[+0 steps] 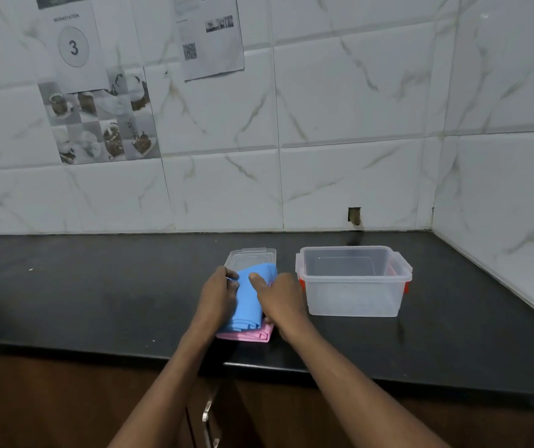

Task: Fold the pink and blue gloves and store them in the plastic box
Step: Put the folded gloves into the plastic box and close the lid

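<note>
Two-hand grip | left hand (218, 297), right hand (281, 300) fingers curled on blue glove (248, 303) | pink glove (250, 335) beneath

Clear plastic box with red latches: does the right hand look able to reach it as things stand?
Probably yes. The clear plastic box stands open right beside the right hand, only bare black counter between them, its clear lid lying behind the folded blue glove that the hand grips.
</note>
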Demonstrator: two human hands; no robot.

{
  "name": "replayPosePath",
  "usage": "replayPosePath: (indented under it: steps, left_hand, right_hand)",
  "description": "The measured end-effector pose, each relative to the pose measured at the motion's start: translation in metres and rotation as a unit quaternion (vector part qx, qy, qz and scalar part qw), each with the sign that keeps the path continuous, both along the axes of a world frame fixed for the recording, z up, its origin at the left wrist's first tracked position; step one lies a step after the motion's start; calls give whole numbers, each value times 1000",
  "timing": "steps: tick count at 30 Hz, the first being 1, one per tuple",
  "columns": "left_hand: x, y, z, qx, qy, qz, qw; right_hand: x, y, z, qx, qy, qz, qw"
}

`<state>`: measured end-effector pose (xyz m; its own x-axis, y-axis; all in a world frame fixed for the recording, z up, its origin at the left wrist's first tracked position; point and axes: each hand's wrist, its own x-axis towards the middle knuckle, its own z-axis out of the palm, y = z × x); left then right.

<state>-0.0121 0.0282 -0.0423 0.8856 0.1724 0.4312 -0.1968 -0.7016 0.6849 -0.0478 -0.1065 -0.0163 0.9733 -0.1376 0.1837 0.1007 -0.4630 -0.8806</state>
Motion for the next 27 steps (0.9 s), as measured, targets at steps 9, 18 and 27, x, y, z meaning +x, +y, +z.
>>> replayPosePath:
  steps: [9, 18, 27]
  left_hand:
    - [-14, 0, 0, -32, -76, 2, 997]
    - [-81, -22, 42, -437, -169, 137, 872]
    - [-61, -68, 62, -607, 17, -282, 743]
  right_hand:
    - [17, 24, -5, -34, 24, -5, 999]
    - [3, 18, 20, 383, -105, 50, 917]
    - [-9, -21, 34, 578, -121, 115, 799]
